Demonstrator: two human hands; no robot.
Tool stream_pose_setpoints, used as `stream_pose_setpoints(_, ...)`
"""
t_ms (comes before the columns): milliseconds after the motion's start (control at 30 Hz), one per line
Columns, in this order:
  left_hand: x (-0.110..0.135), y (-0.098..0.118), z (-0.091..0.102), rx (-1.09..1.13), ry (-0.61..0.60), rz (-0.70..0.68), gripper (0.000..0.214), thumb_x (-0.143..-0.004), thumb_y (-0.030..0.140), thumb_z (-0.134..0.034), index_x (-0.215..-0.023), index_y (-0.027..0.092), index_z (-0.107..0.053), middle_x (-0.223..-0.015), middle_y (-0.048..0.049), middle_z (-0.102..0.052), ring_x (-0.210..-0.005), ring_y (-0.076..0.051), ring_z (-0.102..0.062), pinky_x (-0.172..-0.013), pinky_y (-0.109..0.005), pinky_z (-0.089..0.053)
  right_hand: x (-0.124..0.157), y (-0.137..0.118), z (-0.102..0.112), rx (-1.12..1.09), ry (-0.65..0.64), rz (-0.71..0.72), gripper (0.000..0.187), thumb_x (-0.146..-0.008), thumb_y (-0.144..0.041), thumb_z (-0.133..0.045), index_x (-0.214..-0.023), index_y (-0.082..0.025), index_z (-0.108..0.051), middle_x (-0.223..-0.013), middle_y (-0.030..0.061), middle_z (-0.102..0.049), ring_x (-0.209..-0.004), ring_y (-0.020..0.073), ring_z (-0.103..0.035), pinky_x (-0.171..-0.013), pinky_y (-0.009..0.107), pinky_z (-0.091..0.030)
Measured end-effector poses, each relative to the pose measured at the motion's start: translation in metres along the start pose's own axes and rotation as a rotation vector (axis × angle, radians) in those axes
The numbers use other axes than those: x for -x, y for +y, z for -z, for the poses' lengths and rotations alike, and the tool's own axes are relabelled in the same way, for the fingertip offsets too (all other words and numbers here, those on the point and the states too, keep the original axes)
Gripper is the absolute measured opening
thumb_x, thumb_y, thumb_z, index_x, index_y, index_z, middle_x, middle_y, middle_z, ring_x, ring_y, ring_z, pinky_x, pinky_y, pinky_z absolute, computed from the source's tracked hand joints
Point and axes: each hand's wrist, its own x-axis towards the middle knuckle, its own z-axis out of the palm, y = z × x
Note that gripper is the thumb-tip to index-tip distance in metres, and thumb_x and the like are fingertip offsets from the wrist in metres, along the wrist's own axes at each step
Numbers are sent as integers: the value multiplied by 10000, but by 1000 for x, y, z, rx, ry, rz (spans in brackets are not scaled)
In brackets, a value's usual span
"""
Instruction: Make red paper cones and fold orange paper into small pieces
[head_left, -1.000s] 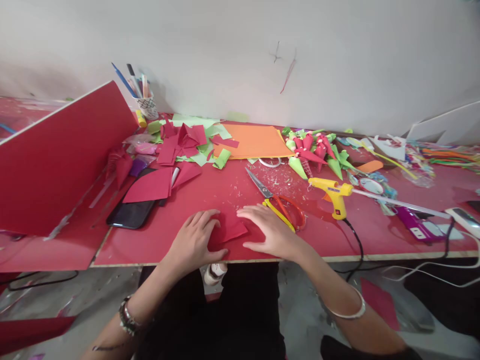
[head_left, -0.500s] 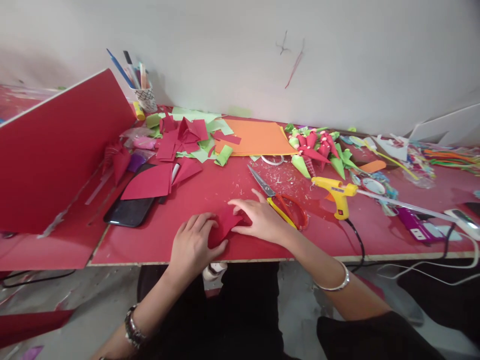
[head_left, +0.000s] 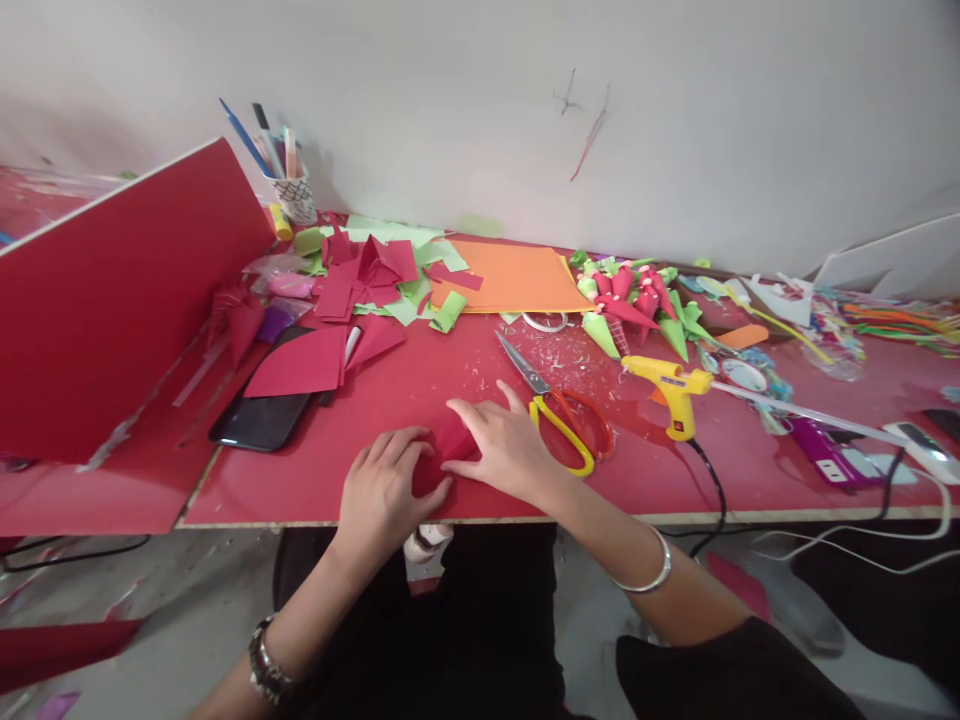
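A small piece of red paper (head_left: pixel 451 440) lies between my hands near the front edge of the red table, partly covered by my fingers. My left hand (head_left: pixel 385 488) curls its fingers and thumb around the paper's left side. From the right, my right hand (head_left: pixel 501 447) grips the other side, thumb low and fingers arched over it. Just beyond my right hand, scissors (head_left: pixel 559 410) with one yellow and one red handle rest with blades pointing away. The paper's exact fold is hard to make out against the red tabletop.
A yellow glue gun (head_left: pixel 671 388) lies right, its cord over the front edge. Paper cones (head_left: pixel 630 300) are heaped behind it. Orange sheets (head_left: pixel 517 278) and red scraps (head_left: pixel 367 275) lie at the back. A phone (head_left: pixel 262 425) sits left, beside a standing red board (head_left: pixel 127 310).
My right hand has shifted left over the red paper, closer to my left hand, covering more of it. The scissors' yellow handle has swung toward me, widening the handles.
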Motion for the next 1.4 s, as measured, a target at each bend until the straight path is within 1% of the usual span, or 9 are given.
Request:
stream_pose_setpoints(267, -1, -1, 0, 25, 13, 1, 181, -739, 300, -563, -873, 178, -570, -1064, -63, -603, -936, -236, -545, -766, -363, -435, 2, -3, -4, 41, 20, 22, 665, -705, -481, -619, -1215, -117, -395, -1010, 108, -633, -938, 223, -570, -1034, 460, -125)
stream_pose_setpoints(433, -2, 0, 0, 19, 16, 18, 126, -762, 266, -530, -851, 186, -568, -1056, -47, -603, -926, -219, -547, -762, -356, -433, 1, -2, -5, 39, 22, 19, 642, -715, -462, -618, -1213, -120, -401, -1024, 109, -629, -944, 226, -567, -1034, 461, -125)
stream_pose_setpoints(633, -2, 2, 2, 6, 5, 26, 115, -735, 206, -530, -840, 185, -572, -1060, -46, -607, -938, -222, -555, -763, -360, -448, 2, -3, -4, 33, 19, 15, 622, -731, -456, -602, -1218, -127, -395, -1036, 111, -625, -959, 227, -563, -1032, 468, -124)
stream_pose_setpoints(867, 0, -2, 8, 20, -62, -15, 240, -687, 150, -515, -917, 185, -576, -1128, -56, -586, -984, -236, -548, -825, -387, -455, 3, -3, -3, 28, 14, 13, 628, -732, -447, -600, -1226, -120, -390, -1042, 116, -621, -971, 227, -560, -1033, 471, -120)
stream_pose_setpoints(1033, 4, -13, 18, 57, -157, -121, 388, -702, 244, -539, -1084, 178, -529, -1223, -79, -530, -1089, -244, -498, -899, -402, -430, 4, -3, -3, 16, 11, 17, 617, -739, -434, -590, -1235, -129, -384, -1065, 116, -612, -979, 228, -555, -1031, 479, -120)
stream_pose_setpoints(1100, 6, -15, 19, 45, -138, -147, 454, -717, 275, -539, -1154, 169, -482, -1213, -91, -533, -1083, -246, -502, -886, -406, -438, 4, -3, -3, 17, 10, 12, 611, -740, -429, -587, -1234, -131, -388, -1064, 117, -612, -977, 230, -555, -1031, 482, -119)
stream_pose_setpoints(1167, 9, -17, 17, 38, -76, -166, 458, -742, 289, -529, -1175, 159, -460, -1172, -100, -553, -1041, -236, -526, -855, -388, -455, 4, -3, -3, 17, 7, 12, 603, -743, -425, -583, -1233, -130, -392, -1055, 116, -616, -972, 229, -557, -1032, 483, -117)
stream_pose_setpoints(1300, 20, -24, 11, -3, 100, -199, 251, -799, 265, -494, -1024, 173, -554, -961, -84, -619, -864, -201, -572, -762, -341, -470, 5, -3, -2, 11, 0, 18, 601, -749, -430, -574, -1237, -129, -392, -1063, 113, -613, -978, 225, -554, -1034, 471, -124)
stream_pose_setpoints(1400, 26, -34, 8, -9, 112, -193, 194, -838, 218, -440, -977, 186, -572, -842, -60, -634, -774, -177, -581, -720, -315, -459, 5, -3, -2, 10, -7, 12, 600, -741, -415, -585, -1234, -128, -398, -1078, 111, -607, -990, 226, -548, -1032, 465, -137)
